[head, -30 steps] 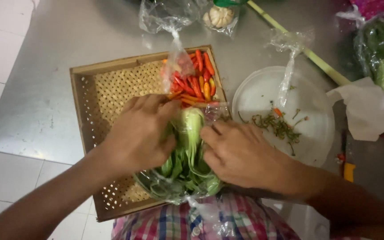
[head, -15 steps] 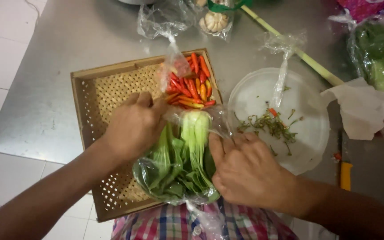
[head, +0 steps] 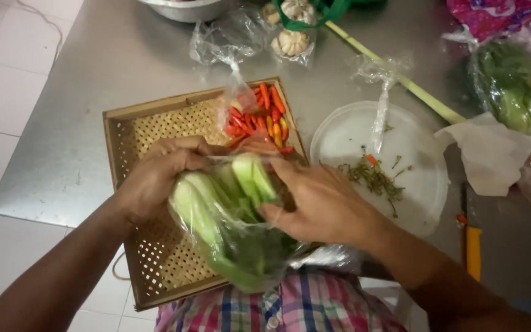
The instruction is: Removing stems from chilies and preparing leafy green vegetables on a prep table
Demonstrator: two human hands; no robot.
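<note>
1. The left hand (head: 155, 178) comes in from the lower left. Its fingers are curled shut on the upper edge of a clear bag of bok choy (head: 232, 224); the fingertips are hidden behind the plastic.
2. Under this hand lies a woven bamboo tray (head: 155, 258) on the steel desk (head: 93, 80). Its near corner is covered by the bag.
3. The bag is held above the tray, between both hands, with the pale stems up and the dark leaves down. The lowest leaves are hard to tell from the checked shirt (head: 302, 307).
4. In the far corner of the tray sits a bag of red and orange chilies (head: 259, 117), partly hidden by the bok choy.
5. The right hand (head: 321, 203) grips the right side of the bag; its fingers are closed on the plastic.
6. Further right is a white round plate (head: 419, 184) with green scraps, then a knife with yellow handle (head: 473, 246), its blade hard to see.
</note>
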